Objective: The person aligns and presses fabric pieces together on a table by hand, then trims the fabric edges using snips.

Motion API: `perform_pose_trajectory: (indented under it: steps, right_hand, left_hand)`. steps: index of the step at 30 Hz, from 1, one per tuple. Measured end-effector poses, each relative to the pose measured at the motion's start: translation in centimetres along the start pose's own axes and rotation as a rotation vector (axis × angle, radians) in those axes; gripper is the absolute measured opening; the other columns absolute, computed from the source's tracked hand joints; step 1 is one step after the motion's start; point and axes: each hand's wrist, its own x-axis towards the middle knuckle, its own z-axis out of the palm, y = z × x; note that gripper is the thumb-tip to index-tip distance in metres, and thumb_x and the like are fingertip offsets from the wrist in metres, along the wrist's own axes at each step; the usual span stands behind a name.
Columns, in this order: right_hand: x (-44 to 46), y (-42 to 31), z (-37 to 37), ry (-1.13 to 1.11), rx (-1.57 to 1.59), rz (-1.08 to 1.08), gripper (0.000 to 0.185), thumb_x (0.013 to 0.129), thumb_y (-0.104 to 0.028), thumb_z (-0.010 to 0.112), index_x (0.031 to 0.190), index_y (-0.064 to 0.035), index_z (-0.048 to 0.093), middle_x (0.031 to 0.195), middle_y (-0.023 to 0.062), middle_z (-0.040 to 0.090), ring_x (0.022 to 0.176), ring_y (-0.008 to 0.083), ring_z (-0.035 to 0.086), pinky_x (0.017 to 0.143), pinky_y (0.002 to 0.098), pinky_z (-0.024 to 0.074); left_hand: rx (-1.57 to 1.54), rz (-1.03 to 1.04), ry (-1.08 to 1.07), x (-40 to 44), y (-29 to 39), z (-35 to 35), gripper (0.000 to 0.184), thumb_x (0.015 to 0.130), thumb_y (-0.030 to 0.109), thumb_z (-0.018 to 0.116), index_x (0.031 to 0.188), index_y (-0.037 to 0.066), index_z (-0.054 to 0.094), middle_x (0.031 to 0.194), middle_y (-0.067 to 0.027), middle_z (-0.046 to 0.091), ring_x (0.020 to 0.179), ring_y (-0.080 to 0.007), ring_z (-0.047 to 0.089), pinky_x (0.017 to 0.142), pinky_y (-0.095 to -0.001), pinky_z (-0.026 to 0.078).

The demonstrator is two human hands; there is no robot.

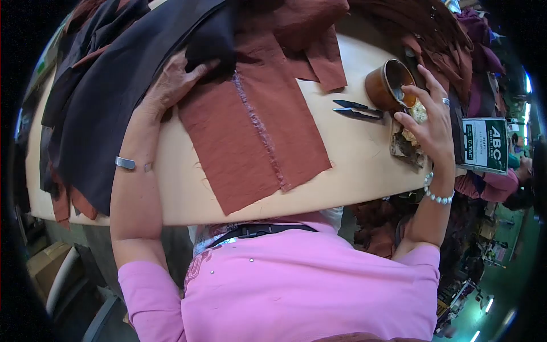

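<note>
A rust-brown cloth piece (250,125) lies on the table with a frayed, whitish seam line running down it. My left hand (179,80) is at its upper left edge, gripping a fold of dark cloth (142,74); the thumb shows, while the fingertips are hidden by the fabric. My right hand (430,117) is beside a brown cup (383,88), its fingers curved and apart. The index fingertip is at the cup's mouth, and I see nothing held. Black thread snips (359,109) lie left of the cup, blades pointing left.
Under my right hand sits a worn block with pale, crumbly material (405,142). A green-and-white ABC box (484,145) stands at the table's right edge. Heaped brown cloth (427,28) covers the far right of the table (364,171). Another person in pink (501,182) is beyond.
</note>
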Motion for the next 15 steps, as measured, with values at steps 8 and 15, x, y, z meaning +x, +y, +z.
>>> perform_pose_trajectory:
  steps: [8,15]
  right_hand:
    - [1.7,2.5,2.0,-0.240,-0.003,-0.022,0.047,0.058,-0.029,0.077,0.097,-0.0062,0.063,0.144,0.0134,0.029,0.132,0.0341,0.029,0.105,0.0419,0.0281]
    - [1.2,-0.1,-0.7,-0.077,-0.025,-0.084,0.032,0.060,-0.019,0.074,0.080,-0.0041,0.054,0.143,0.0140,0.034,0.131,0.0333,0.032,0.104,0.0410,0.0284]
  left_hand:
    - [-0.188,0.064,0.139,0.7,-1.0,0.2,0.024,0.087,0.016,0.058,0.102,-0.002,0.062,0.097,-0.0159,0.066,0.088,-0.0230,0.061,0.082,-0.0304,0.045]
    - [-0.209,0.058,0.220,1.4,-2.8,1.8,0.028,0.087,0.014,0.057,0.111,-0.001,0.057,0.106,-0.0115,0.062,0.095,-0.0199,0.057,0.089,-0.0288,0.042]
